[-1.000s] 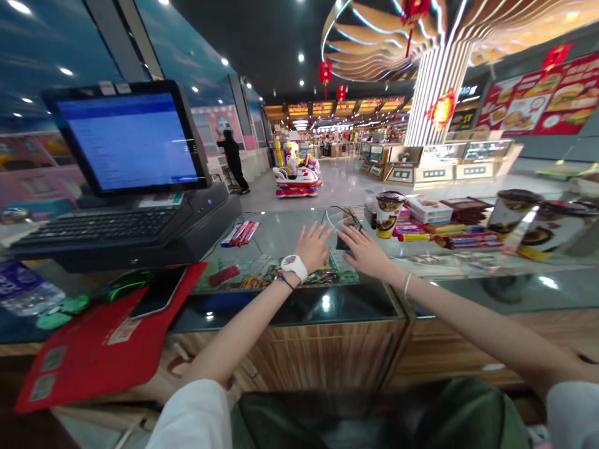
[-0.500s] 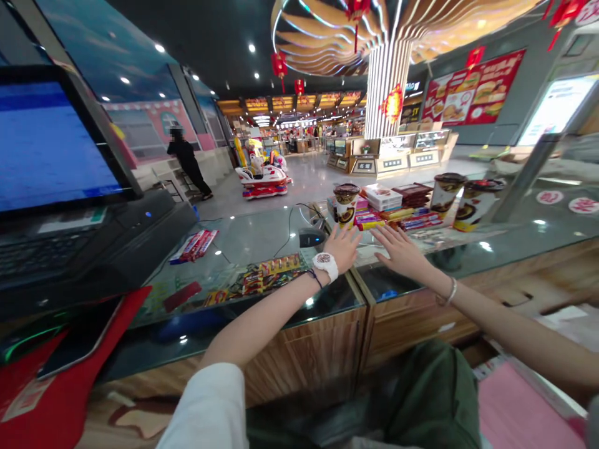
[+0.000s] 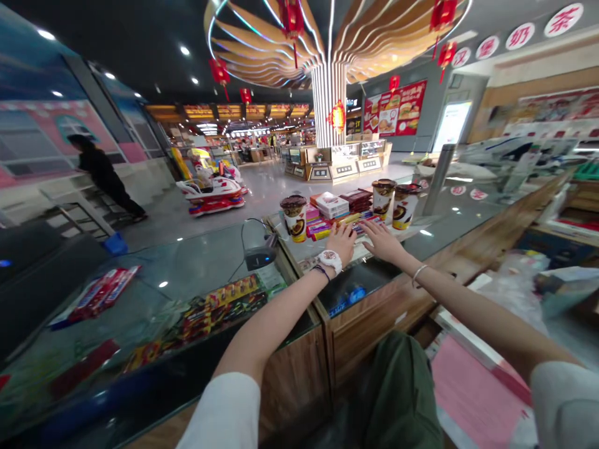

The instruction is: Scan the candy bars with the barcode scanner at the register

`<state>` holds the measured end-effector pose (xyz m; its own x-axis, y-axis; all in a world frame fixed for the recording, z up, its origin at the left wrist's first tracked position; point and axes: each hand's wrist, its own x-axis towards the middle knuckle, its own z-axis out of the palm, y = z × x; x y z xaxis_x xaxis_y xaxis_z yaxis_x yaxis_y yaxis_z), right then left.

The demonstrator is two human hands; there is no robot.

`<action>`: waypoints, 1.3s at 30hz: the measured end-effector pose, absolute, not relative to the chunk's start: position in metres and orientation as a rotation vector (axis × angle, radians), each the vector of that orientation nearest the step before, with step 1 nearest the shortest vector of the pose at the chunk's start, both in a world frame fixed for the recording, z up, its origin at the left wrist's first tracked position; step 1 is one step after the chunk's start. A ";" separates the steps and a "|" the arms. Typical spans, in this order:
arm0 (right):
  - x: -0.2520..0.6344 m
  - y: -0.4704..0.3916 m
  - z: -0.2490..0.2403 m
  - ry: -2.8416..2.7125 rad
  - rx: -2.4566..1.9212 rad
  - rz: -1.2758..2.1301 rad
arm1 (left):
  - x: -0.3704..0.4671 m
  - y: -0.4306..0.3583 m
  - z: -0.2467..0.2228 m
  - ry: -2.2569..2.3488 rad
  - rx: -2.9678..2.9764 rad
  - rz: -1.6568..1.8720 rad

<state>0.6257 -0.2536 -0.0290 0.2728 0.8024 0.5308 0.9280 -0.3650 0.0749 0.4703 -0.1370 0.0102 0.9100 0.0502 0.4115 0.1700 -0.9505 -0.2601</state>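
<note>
On the glass counter stands a group of snacks: a printed cup (image 3: 294, 219) at the left, a white box (image 3: 332, 204), dark red packets (image 3: 358, 199), purple and yellow sticks (image 3: 321, 231), and two more cups (image 3: 405, 206) at the right. My left hand (image 3: 342, 243), with a white watch at its wrist, has its fingers spread at the near edge of the sticks. Close beside it on the right, my right hand (image 3: 382, 242) reaches to the sticks with its fingers apart. Neither hand holds anything; whether the fingertips touch the packets is unclear.
A black scanner (image 3: 260, 258) sits left of my hands. Red and blue packets (image 3: 100, 293) lie farther left, with yellow and dark packs (image 3: 224, 302) nearer. A metal post (image 3: 440, 178) rises behind the cups. A person in black (image 3: 105, 174) is beyond the counter.
The view has turned to the right, so the monitor has left the frame. Both hands have come closer to the sticks and to each other. Their fingers remain apart.
</note>
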 end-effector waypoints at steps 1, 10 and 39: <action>0.631 -0.253 -0.029 -1.596 -2.295 -0.719 | 0.478 -0.136 0.009 -0.167 -2.781 -0.594; 0.672 -0.237 -0.032 -1.440 -2.253 -0.689 | 0.529 -0.129 0.007 -0.247 -2.803 -0.616; 0.693 -0.218 -0.040 -1.487 -2.121 -0.617 | 0.543 -0.120 0.000 -0.386 -2.828 -0.708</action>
